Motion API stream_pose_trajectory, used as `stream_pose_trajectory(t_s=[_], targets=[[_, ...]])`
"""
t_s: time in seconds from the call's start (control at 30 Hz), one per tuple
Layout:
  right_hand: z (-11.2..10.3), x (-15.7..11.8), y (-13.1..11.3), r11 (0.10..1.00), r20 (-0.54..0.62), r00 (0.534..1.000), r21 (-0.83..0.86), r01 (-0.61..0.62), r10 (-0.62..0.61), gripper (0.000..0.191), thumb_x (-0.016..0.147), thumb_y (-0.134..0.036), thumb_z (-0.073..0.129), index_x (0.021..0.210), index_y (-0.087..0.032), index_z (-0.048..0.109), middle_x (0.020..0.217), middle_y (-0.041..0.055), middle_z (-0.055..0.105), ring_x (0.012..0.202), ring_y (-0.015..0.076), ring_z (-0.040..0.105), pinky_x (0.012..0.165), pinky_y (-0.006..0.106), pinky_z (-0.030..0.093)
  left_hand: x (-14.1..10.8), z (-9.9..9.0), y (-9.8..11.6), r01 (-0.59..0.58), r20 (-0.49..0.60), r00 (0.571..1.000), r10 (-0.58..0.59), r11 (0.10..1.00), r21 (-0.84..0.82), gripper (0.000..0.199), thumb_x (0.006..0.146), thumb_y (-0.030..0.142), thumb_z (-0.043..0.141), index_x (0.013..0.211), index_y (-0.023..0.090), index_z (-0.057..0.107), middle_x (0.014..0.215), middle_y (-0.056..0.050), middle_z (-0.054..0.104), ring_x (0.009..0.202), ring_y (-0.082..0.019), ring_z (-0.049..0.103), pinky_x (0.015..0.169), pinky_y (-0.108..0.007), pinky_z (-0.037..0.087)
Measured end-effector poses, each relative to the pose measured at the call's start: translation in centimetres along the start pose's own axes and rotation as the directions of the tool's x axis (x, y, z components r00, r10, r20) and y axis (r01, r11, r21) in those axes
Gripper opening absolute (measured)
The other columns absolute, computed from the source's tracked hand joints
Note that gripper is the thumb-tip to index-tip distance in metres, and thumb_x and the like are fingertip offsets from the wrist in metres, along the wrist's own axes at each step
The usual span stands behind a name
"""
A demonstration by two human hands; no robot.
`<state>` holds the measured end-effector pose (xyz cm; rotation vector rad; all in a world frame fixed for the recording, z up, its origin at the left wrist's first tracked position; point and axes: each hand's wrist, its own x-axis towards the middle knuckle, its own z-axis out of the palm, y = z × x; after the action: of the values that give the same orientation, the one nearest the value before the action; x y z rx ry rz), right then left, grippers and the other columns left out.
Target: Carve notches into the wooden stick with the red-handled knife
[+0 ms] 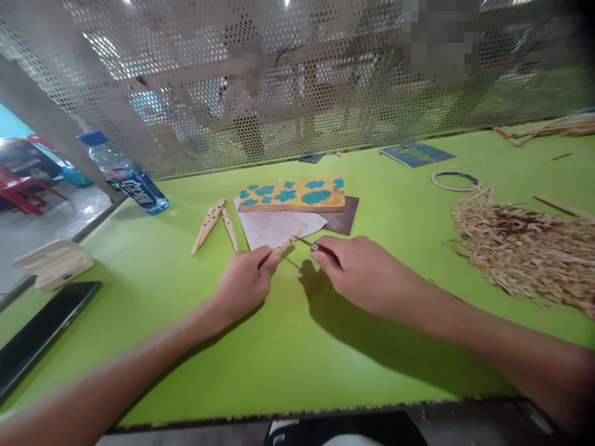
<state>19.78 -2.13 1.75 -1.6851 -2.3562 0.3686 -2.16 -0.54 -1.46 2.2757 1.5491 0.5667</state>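
Observation:
My left hand (244,279) is closed round a thin pale carved wooden piece (287,241), whose notched end points up and to the right. In my right hand (362,269) is a slim metal tool (304,241), pinched between thumb and fingers, with its tip at the wooden piece. Behind them lie a white sheet (274,228) and a dark sheet (346,217), partly under a yellow block (297,203) with blue-green patches. Two more pale pieces with holes (214,224) rest to the left, their upper ends together.
A water bottle (132,179) leans at the back left of the green table (279,365). Nearer are a pale case (58,263) and a black flat object (44,334). To the right are a wood shavings pile (515,248), a ring (455,181) and a patterned card (416,155). Perforated mesh (186,87) stands behind.

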Motion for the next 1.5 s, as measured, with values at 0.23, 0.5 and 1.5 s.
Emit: stream_pose_trajectory(t_s=[0.23,0.5,1.5], targets=[[-0.4,0.5,1.0,0.995,0.006,0.995,-0.025,0.101,-0.101,0.032,0.100,-0.029,0.042,0.081,-0.019,0.066,0.073,0.0070,0.070,0.060,0.0176,0.054,0.057,0.032,0.025,0.4,-0.5,0.1,0.053,0.078,0.995,-0.058,0.997,0.061,0.039,0.101,0.038,0.041,0.066,0.020,0.042,0.056,0.002,0.042,0.055,-0.013,0.036,0.058,-0.029,0.024],[0.5,0.6,0.6,0.990,0.118,0.988,-0.086,0.113,-0.103,0.035,0.102,-0.033,0.039,0.088,-0.018,0.068,0.081,0.0121,0.074,0.066,0.0216,0.062,0.057,0.034,0.027,0.5,-1.4,-0.6,-0.002,0.166,0.985,-0.049,0.957,0.292,0.038,0.100,0.038,0.040,0.069,0.021,0.050,0.055,-0.001,0.044,0.052,-0.015,0.038,0.058,-0.031,0.023],[1.0,1.9,0.4,0.975,0.171,0.985,0.222,-0.015,-0.024,0.034,0.104,-0.035,0.035,0.086,-0.020,0.059,0.072,0.0052,0.067,0.055,0.0165,0.060,0.051,0.029,0.036,0.3,-1.2,-0.3,-0.003,0.125,0.992,-0.009,0.996,0.092,0.029,0.101,0.031,0.042,0.076,0.019,0.052,0.062,-0.001,0.058,0.054,-0.015,0.048,0.056,-0.029,0.030]])
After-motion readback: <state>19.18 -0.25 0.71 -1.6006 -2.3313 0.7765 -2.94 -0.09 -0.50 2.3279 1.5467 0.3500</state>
